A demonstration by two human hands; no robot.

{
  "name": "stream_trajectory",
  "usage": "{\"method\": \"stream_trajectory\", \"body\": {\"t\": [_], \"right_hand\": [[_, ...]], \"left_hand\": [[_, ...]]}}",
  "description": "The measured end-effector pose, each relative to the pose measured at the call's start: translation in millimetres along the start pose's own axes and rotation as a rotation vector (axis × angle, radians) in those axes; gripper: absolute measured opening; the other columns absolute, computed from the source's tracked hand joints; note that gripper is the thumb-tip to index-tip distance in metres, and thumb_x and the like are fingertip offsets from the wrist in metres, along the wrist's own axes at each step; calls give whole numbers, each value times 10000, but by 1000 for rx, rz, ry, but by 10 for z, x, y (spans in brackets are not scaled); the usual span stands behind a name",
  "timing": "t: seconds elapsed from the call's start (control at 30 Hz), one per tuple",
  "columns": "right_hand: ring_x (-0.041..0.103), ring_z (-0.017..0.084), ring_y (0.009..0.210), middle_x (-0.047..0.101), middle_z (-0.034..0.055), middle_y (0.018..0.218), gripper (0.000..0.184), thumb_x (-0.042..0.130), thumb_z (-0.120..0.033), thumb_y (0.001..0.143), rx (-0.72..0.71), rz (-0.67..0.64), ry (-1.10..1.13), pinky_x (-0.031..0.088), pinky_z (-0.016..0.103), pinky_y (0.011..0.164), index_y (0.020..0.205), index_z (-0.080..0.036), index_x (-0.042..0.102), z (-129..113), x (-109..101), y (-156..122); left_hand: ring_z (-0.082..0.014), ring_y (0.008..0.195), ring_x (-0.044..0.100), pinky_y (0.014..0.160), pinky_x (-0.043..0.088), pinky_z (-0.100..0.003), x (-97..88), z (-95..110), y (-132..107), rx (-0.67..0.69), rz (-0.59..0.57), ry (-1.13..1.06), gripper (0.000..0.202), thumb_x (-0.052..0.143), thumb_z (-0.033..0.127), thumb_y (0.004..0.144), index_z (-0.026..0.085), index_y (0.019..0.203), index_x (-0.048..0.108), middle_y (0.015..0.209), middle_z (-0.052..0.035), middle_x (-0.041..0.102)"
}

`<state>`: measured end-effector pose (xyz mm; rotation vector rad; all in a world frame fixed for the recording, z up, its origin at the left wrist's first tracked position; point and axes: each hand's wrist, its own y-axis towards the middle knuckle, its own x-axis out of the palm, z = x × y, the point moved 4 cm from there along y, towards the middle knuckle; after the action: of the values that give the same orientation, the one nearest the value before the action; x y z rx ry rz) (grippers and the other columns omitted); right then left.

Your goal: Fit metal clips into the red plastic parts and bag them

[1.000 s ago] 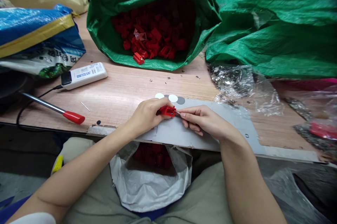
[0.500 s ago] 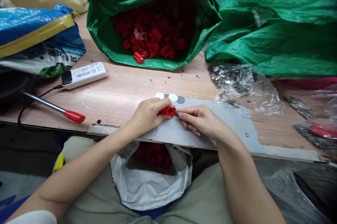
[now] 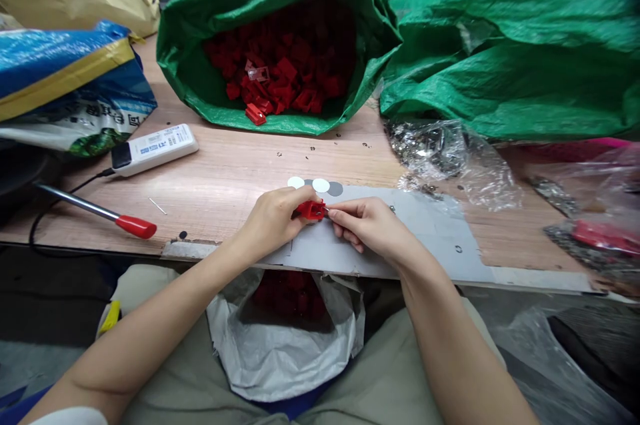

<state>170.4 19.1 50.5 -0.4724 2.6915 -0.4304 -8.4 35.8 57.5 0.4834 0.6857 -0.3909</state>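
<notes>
My left hand (image 3: 274, 217) is closed round a small red plastic part (image 3: 314, 210), its open end turned to the right. From the other side my right hand (image 3: 364, 222) pinches a small metal piece (image 3: 327, 211) at the mouth of that part; its exact kind is too small to make out. Both hands are over a grey sheet (image 3: 425, 232) near the table's front edge. Below the edge, an open white sack (image 3: 285, 362) with red parts inside rests between the person's legs.
A green sack (image 3: 200, 102) full of red parts lies open at the back, with another green sack (image 3: 510, 72) to its right. Clear bags of metal bits (image 3: 430, 148) lie at right. At left are a white device (image 3: 160, 148) with a cable and a red-handled lever (image 3: 135, 226).
The whole view has shifted slightly, so the table things appear a little further left. Both hands keep the same hold on the red part and the metal piece.
</notes>
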Motion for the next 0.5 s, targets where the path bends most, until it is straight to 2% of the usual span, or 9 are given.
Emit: {"method": "stream_trajectory", "body": {"t": [0.07, 0.3, 0.5], "right_hand": [[428, 70, 395, 605, 5, 642, 310, 584, -397, 882, -3, -42, 64, 323, 212, 376, 930, -148, 762, 23, -25, 21], [432, 59, 386, 587, -7, 623, 291, 593, -377, 893, 9, -69, 129, 340, 194, 361, 937, -131, 742, 15, -46, 35], [421, 61, 368, 553, -22, 595, 273, 570, -366, 897, 3, -50, 64, 324, 197, 350, 882, -146, 731, 1, -21, 31]], "left_hand": [[-187, 833, 691, 710, 482, -265, -3, 1, 4, -9, 5, -26, 189, 711, 122, 829, 214, 985, 656, 930, -13, 741], [-182, 827, 689, 711, 480, -261, -3, -1, 9, -3, 15, -36, 193, 720, 108, 821, 208, 973, 655, 927, -9, 742], [-193, 831, 687, 719, 481, -270, -9, 3, 19, 12, 6, -3, 202, 720, 101, 817, 199, 984, 658, 924, -27, 738]]}}
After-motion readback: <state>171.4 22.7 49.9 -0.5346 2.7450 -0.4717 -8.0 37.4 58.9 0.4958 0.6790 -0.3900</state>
